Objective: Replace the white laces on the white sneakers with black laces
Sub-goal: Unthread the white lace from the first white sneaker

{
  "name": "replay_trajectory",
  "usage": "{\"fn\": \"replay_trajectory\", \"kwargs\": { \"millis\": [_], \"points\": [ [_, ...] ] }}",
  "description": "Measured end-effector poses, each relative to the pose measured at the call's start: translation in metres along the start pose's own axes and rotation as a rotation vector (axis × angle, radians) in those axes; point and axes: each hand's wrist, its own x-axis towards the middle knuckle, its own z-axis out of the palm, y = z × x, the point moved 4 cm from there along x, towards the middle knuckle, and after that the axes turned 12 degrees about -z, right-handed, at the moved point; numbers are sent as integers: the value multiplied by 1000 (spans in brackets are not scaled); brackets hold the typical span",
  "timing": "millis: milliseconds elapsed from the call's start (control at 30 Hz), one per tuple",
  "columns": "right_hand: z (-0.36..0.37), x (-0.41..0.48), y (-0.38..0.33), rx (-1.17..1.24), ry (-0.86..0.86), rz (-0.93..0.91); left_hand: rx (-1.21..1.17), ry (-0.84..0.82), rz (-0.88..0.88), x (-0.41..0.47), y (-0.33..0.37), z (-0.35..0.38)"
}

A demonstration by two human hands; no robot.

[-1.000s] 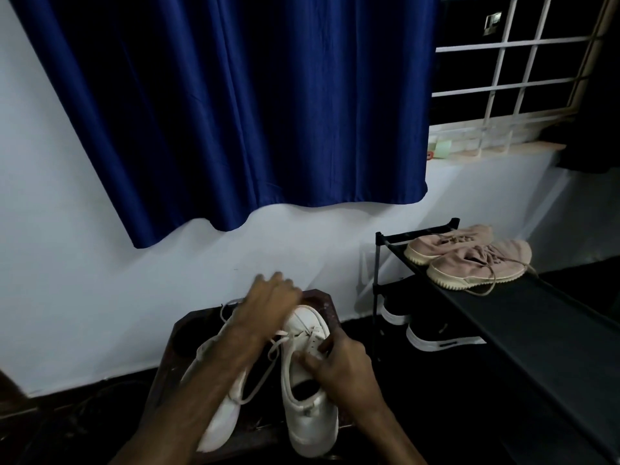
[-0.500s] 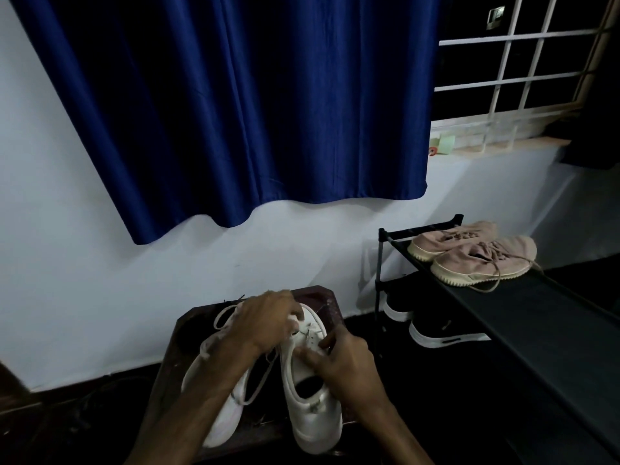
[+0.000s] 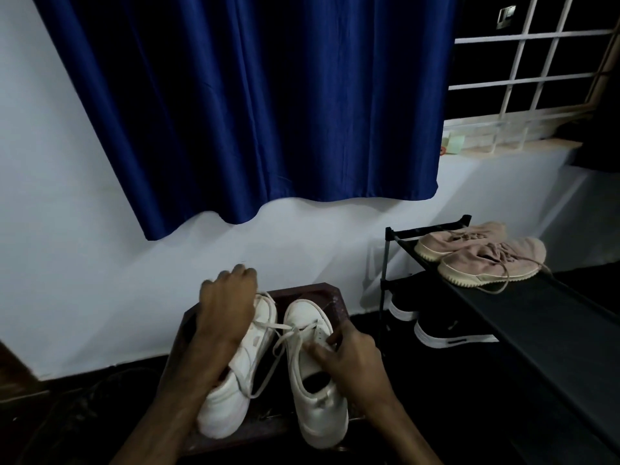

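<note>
Dark raised-rim worktop (image 3: 303, 292) is holding the smooth left sneaker (image 3: 231, 407) and right sneaker (image 3: 318, 417), toes to the wall (image 3: 67, 229) | right hand (image 3: 352, 360) is gripping the right sneaker at its eyelets | left hand (image 3: 228, 303) is hovering curled over the left sneaker; cannot tell if it is holding the slack flat white lace (image 3: 268, 374) | black shoe rack (image 3: 536, 317) is carrying suede-like pink sneakers (image 3: 486, 260) above black shoes (image 3: 449, 333) | pleated blue curtain (image 3: 268, 112) is hanging overhead

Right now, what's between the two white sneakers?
In the head view, a loose white lace crosses the gap between the left sneaker and right sneaker, over the dark stool.
</note>
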Motion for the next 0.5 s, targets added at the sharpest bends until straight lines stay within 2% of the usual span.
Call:
{"fn": "replay_trajectory", "kwargs": {
  "millis": [100,167,200,300,400,467,500],
  "points": [
    [-2,-3,-2,-43,-23,-13,-22,17,-81,-22,-8,-2],
    [-7,-2,-7,-181,-23,-70,-134,3,-87,-47,4,-3],
    [-10,0,-11,-248,-24,-111,-228,-33,-122,-58,12,-1],
    [-5,20,-26,-255,-14,-268,-598,-285,-292,-92,33,17],
    [-1,37,-17,-253,-120,-329,-798,-323,-364,-104,53,31],
    [29,49,-35,-328,-268,-387,-1076,-350,-513,-109,32,51],
    [25,49,-31,-327,-272,-385,-1202,-360,-530,-109,37,51]
  ]
}}
